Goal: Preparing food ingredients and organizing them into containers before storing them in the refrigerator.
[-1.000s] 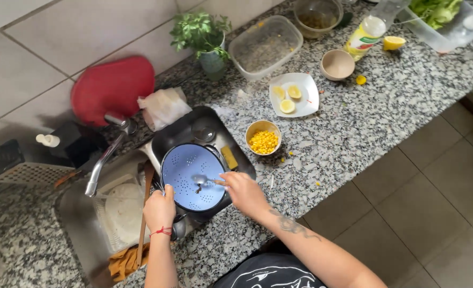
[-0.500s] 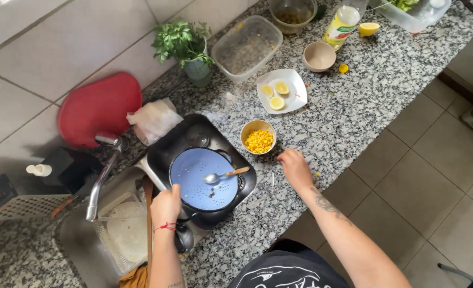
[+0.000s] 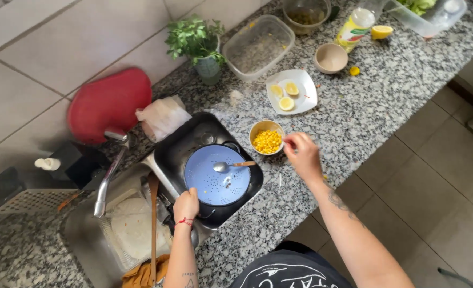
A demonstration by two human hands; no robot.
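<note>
My left hand (image 3: 186, 206) grips the near rim of a blue colander (image 3: 215, 178) that sits in a black pan (image 3: 194, 140) beside the sink. A spoon (image 3: 231, 166) with a wooden handle lies inside the colander. My right hand (image 3: 302, 152) is at the right edge of a small yellow bowl of corn kernels (image 3: 267, 140) on the granite counter (image 3: 386, 101), fingers bent toward its rim; whether it touches the bowl is unclear.
A white plate with lemon halves (image 3: 291, 92), an empty beige bowl (image 3: 331, 57), a clear plastic tub (image 3: 259, 45), a potted herb (image 3: 198, 42) and a yellow bottle (image 3: 354, 29) stand farther back. A red board (image 3: 108, 104), faucet (image 3: 111, 170) and sink (image 3: 108, 234) lie left.
My right hand let go of the spoon, leaving it in the colander, and moved right to the corn bowl. The left hand stays on the colander rim.
</note>
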